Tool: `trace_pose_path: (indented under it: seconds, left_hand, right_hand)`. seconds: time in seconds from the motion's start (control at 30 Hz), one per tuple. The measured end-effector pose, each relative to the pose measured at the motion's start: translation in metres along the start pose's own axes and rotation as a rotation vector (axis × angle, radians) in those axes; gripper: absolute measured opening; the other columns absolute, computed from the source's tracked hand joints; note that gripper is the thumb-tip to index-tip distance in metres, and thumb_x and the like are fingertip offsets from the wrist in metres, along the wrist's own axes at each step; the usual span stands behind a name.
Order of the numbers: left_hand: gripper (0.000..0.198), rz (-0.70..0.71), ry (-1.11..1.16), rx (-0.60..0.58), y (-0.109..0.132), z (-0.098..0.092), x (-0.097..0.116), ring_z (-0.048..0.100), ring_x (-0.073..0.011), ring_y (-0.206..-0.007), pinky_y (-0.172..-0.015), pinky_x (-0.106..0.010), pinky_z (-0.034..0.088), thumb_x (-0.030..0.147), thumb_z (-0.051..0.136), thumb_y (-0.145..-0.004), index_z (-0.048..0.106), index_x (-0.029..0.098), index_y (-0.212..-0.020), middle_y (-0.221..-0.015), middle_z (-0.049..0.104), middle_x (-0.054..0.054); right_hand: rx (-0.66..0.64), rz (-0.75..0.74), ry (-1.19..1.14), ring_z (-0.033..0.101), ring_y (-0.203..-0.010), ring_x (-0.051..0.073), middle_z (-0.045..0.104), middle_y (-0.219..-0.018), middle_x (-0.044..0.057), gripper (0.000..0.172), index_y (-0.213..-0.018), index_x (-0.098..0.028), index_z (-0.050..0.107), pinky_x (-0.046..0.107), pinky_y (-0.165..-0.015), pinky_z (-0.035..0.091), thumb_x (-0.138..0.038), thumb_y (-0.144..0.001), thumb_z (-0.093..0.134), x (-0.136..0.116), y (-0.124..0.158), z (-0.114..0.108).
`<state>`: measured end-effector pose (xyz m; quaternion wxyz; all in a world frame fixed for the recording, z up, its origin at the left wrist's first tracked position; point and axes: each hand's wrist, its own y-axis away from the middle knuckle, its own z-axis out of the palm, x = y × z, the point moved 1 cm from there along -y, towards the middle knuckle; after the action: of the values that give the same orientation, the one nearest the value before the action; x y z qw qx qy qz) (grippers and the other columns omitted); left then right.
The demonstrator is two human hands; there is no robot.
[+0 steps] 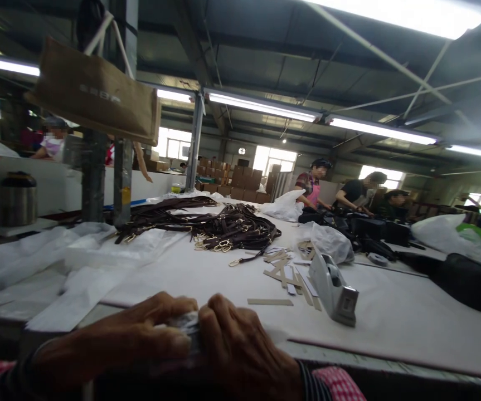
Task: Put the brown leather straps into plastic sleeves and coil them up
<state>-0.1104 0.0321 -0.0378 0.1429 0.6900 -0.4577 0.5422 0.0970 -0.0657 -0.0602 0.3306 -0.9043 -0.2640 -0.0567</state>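
Observation:
At the near table edge my left hand (pixel 140 334) and my right hand (pixel 240 345) are close together, fingers curled. Between them shows a crumpled piece of thin whitish wrapping (pixel 189 323), gripped by both; most of it is hidden by the fingers and dark shadow. Beyond the hands, a grey strip (pixel 270 302) lies flat on the white table (pixel 223 278). To the right of that stands a tape dispenser (pixel 333 289). A heap of dark brown straps with gold-coloured clasps (pixel 240 225) is farther back.
Loose card strips (pixel 288 273) lie beside the dispenser. White wrapping sheets (pixel 85 267) cover the left side. A post (pixel 123 184) with a hanging brown bag (pixel 93 94) rises at left. Black bags (pixel 461 278) lie at right, with several people working behind.

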Motion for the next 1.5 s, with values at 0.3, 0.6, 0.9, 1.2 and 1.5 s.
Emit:
trace_pose_path:
  seconds: [0.3, 0.6, 0.9, 1.2, 1.5]
  left_hand:
    - [0.013, 0.120, -0.562, -0.096, -0.066, -0.005, -0.035, 0.057, -0.0211, -0.096, -0.089, -0.030, 0.044, 0.031, 0.061, -0.095, 0.066, 0.021, -0.101, -0.100, 0.063, -0.002]
    - [0.003, 0.232, -0.759, -0.063, -0.077, 0.005, -0.136, 0.057, -0.0226, -0.105, -0.094, -0.034, 0.045, 0.022, 0.062, -0.095, 0.061, 0.020, -0.093, -0.106, 0.067, -0.004]
    - [0.027, 0.352, -0.934, -0.216, -0.086, -0.014, -0.135, 0.047, -0.0268, -0.139, -0.116, -0.042, 0.030, 0.018, 0.067, -0.094, 0.063, 0.026, -0.119, -0.133, 0.066, -0.005]
    - [0.006, 0.269, -0.787, -0.052, -0.100, 0.006, -0.143, 0.057, -0.0262, -0.122, -0.109, -0.040, 0.041, 0.026, 0.066, -0.094, 0.068, 0.021, -0.097, -0.108, 0.072, -0.006]
    - [0.008, 0.340, -0.710, -0.155, -0.110, -0.005, -0.137, 0.058, -0.0251, -0.116, -0.104, -0.037, 0.042, 0.024, 0.064, -0.093, 0.068, 0.022, -0.100, -0.107, 0.073, -0.005]
  right_hand:
    - [-0.150, -0.094, -0.028, 0.056, -0.081, 0.019, 0.058, -0.109, 0.006, 0.019, -0.117, -0.018, 0.049, 0.028, -0.055, 0.040, -0.011, -0.099, 0.049, 0.067, -0.043, 0.045]
    - [-0.325, 0.177, -0.657, 0.062, -0.096, 0.018, 0.054, -0.123, 0.003, 0.053, -0.131, -0.029, 0.051, 0.030, -0.084, 0.049, -0.015, -0.086, 0.075, 0.105, -0.013, 0.112]
    - [-0.424, 0.260, -0.572, 0.057, -0.079, 0.016, 0.061, -0.097, 0.000, 0.025, -0.109, -0.025, 0.069, 0.026, -0.069, 0.035, -0.019, -0.085, 0.077, 0.113, -0.018, 0.133]
    - [-0.407, 0.348, -0.564, 0.058, -0.079, 0.016, 0.062, -0.090, -0.001, 0.025, -0.103, -0.025, 0.071, 0.025, -0.066, 0.032, -0.024, -0.081, 0.083, 0.112, -0.022, 0.138]
    - [-0.402, 0.298, -0.519, 0.062, -0.082, 0.017, 0.066, -0.095, 0.001, 0.016, -0.105, -0.024, 0.071, 0.025, -0.068, 0.035, -0.020, -0.090, 0.072, 0.115, -0.020, 0.138]
